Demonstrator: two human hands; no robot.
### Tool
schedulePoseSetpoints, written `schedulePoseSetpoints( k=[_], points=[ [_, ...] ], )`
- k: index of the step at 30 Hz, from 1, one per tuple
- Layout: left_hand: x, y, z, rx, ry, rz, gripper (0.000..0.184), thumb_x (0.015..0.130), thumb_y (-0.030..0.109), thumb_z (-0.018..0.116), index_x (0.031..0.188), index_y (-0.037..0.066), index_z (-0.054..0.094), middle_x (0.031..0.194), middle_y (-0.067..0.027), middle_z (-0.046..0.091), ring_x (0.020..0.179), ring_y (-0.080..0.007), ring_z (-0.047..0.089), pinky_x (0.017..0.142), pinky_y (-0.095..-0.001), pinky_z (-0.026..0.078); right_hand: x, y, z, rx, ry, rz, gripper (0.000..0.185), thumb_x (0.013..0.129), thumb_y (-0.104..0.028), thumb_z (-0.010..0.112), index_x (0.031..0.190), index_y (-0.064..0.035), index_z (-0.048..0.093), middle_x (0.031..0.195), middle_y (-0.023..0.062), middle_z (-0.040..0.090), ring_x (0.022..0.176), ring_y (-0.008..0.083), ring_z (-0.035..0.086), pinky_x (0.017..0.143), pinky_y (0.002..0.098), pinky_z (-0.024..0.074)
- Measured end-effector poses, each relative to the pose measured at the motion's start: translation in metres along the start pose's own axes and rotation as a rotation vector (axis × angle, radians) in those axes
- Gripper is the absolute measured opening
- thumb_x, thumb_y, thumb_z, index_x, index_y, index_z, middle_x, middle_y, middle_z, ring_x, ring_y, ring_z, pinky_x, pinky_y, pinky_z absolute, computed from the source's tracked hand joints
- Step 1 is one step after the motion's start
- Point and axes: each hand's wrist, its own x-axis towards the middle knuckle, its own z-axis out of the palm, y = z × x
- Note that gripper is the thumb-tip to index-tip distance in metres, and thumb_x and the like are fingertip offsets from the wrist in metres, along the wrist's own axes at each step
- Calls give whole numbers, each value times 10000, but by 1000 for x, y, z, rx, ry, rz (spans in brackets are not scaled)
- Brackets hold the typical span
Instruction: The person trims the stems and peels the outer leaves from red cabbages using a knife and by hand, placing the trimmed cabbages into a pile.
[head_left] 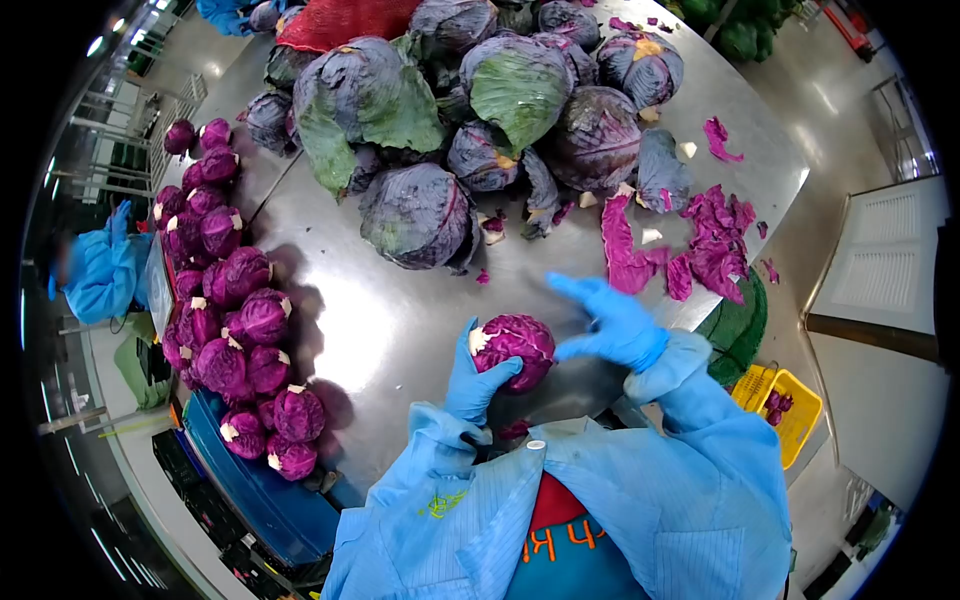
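A peeled, bright purple cabbage (520, 350) with a pale cut stem is held by my left hand (478, 378) above the near edge of the steel table (400, 330). Blue-gloved, my right hand (608, 325) is just right of the cabbage, fingers apart and slightly blurred, holding nothing. Beyond my hands lies a pile of large unpeeled cabbages (420, 215) with dull green and purple outer leaves. Torn purple leaves (715, 235) and pale stem pieces lie at the right. Many peeled cabbages (235, 285) are heaped along the table's left side.
A red mesh bag (345, 22) lies at the far side. Below the left edge is a blue bin (255, 495). A yellow crate (795, 425) and a green net (738, 325) are at the right. A person in blue (105, 265) is beyond the left edge.
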Motion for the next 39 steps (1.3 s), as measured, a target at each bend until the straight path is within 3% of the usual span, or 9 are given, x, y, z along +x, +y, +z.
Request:
schedulePoseSetpoints(
  k=[3,9,14,24,27,30,33,36,39],
  points=[
    [-1,8,4,-58,-33,-34,1050,659,79,867,1476,32,208,1318,-154,476,1176,-248,526,1004,-363,451,1,13,30,-16,-219,77,919,701,-399,830,1465,-154,382,1280,147,531,1145,305,552,949,376,453],
    [0,13,-2,24,-127,-39,1105,634,66,876,1493,43,180,1343,-153,456,1199,-249,508,1017,-366,437,5,30,13,207,-255,-81,612,837,-322,711,1394,-195,491,1017,94,647,849,253,637,786,356,509],
    [14,8,-13,339,-265,60,1150,577,177,910,1489,37,224,1391,-179,392,1274,-286,425,1066,-392,376,10,24,-28,-107,-182,-149,408,773,-143,672,1181,-157,663,830,46,636,723,201,626,655,312,503],
    [35,29,2,698,-485,185,1195,506,333,899,1480,50,267,1408,-249,358,1314,-400,361,1102,-442,320,26,-4,-71,-193,-150,-233,314,765,-131,674,1076,-146,709,792,77,633,695,214,627,625,321,499],
    [30,41,11,996,-455,244,1231,499,271,932,1481,14,234,1382,-185,385,1290,-289,397,1087,-390,340,27,-4,-83,-103,-73,-192,274,775,-100,678,1047,-108,712,801,75,644,722,201,632,653,307,499],
    [32,25,1,895,-415,245,1214,522,246,929,1483,7,226,1389,-189,376,1307,-286,383,1093,-387,337,28,-6,-106,200,459,-118,270,842,2,645,1105,-49,679,987,56,699,911,102,610,757,274,492],
    [34,16,-9,536,-362,140,1205,528,280,925,1468,-21,232,1410,-207,368,1321,-329,372,1115,-394,305,29,-1,-118,-302,999,-5,375,856,-54,680,1225,-97,632,960,42,657,889,118,616,752,278,504],
    [27,24,-19,431,-396,75,1149,559,245,930,1461,-5,264,1412,-167,371,1319,-280,371,1113,-378,308,11,39,-85,-292,865,-111,370,860,-59,677,1224,-114,638,942,45,627,883,142,624,750,280,508],
    [15,11,-27,432,-295,98,1073,602,208,917,1451,7,292,1407,-149,385,1298,-262,402,1096,-373,337,-4,43,-15,104,324,71,375,853,-142,710,1221,-119,644,892,40,629,748,117,554,691,265,470]
  ],
)
